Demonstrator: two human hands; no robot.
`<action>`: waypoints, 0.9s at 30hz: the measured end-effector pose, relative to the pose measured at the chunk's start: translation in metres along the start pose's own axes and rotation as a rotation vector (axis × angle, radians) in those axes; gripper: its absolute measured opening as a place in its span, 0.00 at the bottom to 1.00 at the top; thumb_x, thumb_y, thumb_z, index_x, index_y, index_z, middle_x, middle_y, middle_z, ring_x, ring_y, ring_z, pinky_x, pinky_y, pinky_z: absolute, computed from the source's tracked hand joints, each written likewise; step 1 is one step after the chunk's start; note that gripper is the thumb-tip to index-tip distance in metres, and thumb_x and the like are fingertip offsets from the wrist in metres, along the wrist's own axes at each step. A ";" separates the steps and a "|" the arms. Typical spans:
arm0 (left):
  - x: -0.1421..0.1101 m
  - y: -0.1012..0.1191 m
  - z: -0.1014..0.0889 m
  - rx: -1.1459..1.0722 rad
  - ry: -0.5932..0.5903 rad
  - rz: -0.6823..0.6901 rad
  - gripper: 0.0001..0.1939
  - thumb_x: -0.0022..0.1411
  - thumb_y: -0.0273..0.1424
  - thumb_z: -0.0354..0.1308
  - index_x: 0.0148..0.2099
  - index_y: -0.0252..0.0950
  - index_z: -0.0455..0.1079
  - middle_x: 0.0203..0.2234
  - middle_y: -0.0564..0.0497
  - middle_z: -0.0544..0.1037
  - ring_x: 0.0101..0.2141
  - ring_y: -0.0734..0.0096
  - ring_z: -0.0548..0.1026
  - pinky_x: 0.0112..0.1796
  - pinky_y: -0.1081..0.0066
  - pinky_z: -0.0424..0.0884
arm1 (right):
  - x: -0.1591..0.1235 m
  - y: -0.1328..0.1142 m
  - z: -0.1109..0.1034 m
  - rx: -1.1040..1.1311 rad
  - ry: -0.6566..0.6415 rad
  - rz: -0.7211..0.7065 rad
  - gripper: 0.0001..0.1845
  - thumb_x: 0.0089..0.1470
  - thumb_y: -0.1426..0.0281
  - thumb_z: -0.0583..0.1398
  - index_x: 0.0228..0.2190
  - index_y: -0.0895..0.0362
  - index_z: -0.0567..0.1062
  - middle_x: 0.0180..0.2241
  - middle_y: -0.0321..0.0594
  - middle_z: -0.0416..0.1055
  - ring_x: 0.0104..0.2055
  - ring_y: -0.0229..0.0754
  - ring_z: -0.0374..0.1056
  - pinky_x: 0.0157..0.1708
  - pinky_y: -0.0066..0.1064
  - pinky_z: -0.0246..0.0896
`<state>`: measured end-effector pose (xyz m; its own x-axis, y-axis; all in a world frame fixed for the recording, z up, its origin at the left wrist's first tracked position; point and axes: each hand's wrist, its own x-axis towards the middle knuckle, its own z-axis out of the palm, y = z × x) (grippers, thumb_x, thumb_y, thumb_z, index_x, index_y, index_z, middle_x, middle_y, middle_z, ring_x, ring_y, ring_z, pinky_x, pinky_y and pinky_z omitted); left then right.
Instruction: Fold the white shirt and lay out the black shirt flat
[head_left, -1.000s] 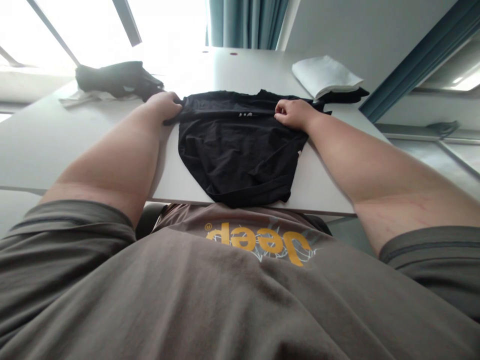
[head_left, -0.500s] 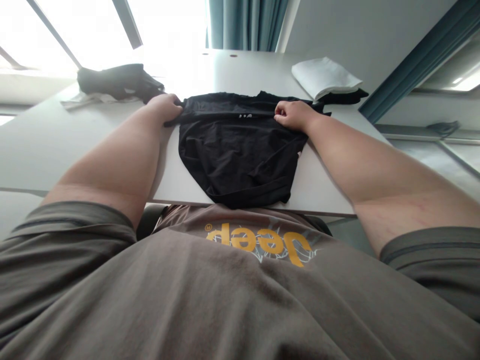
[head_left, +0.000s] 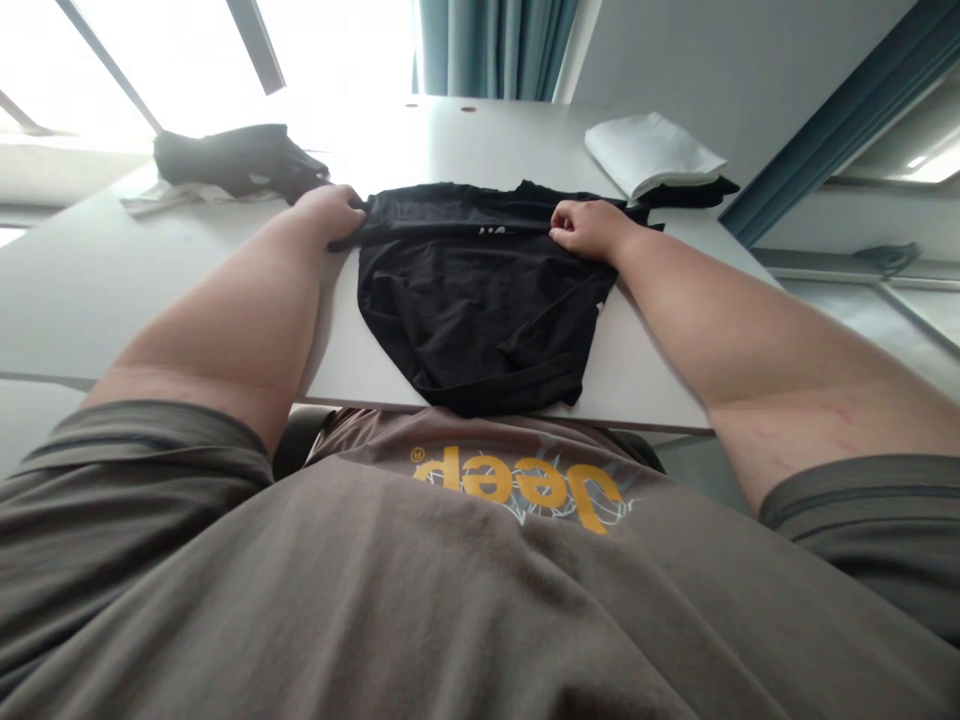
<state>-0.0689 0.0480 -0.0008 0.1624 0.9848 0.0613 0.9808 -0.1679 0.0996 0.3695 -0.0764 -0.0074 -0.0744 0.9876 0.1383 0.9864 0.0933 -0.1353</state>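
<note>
A black T-shirt [head_left: 480, 310] lies spread on the white table in front of me, wrinkled, with a small white print near its upper part. Its lower end reaches the table's near edge. At its upper left, my left hand [head_left: 330, 213] is closed on the sleeve. My right hand [head_left: 589, 228] rests on the upper right part, its fingers curled and pinching the black fabric. Part of the right sleeve shows beyond that hand.
The white table [head_left: 82, 290] extends left and away from me. Beyond my left hand lies a heap of dark clothes [head_left: 225, 160] with something white under it. At the far right, a folded white cloth [head_left: 652, 155] sits on a folded black one [head_left: 694, 193].
</note>
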 end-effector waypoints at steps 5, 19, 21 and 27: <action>0.005 -0.003 0.003 0.009 0.011 0.019 0.35 0.73 0.42 0.61 0.77 0.34 0.76 0.69 0.40 0.78 0.63 0.45 0.77 0.64 0.54 0.72 | 0.001 0.002 0.001 0.010 -0.014 0.014 0.28 0.69 0.41 0.57 0.55 0.43 0.82 0.51 0.46 0.86 0.59 0.68 0.75 0.59 0.57 0.66; 0.006 -0.002 0.003 0.024 0.022 0.026 0.33 0.74 0.41 0.65 0.75 0.32 0.78 0.68 0.40 0.80 0.63 0.43 0.78 0.64 0.52 0.75 | -0.009 -0.009 -0.007 0.020 -0.067 0.049 0.15 0.77 0.67 0.61 0.58 0.58 0.79 0.63 0.54 0.80 0.62 0.59 0.73 0.63 0.46 0.58; 0.006 -0.001 0.002 0.016 0.023 0.028 0.33 0.75 0.40 0.65 0.75 0.31 0.77 0.69 0.38 0.79 0.64 0.42 0.78 0.64 0.51 0.75 | -0.009 -0.010 -0.007 -0.015 -0.061 0.032 0.16 0.76 0.68 0.61 0.59 0.60 0.80 0.63 0.56 0.81 0.61 0.57 0.74 0.60 0.44 0.59; 0.002 0.002 0.000 0.056 0.010 0.034 0.30 0.80 0.39 0.59 0.76 0.30 0.77 0.68 0.35 0.79 0.65 0.40 0.78 0.63 0.51 0.75 | -0.008 -0.010 -0.007 -0.070 -0.043 0.007 0.18 0.76 0.67 0.61 0.59 0.62 0.81 0.60 0.58 0.82 0.54 0.53 0.75 0.54 0.41 0.60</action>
<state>-0.0670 0.0501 -0.0003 0.1950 0.9780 0.0740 0.9792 -0.1984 0.0416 0.3618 -0.0865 0.0000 -0.0725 0.9928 0.0950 0.9946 0.0791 -0.0673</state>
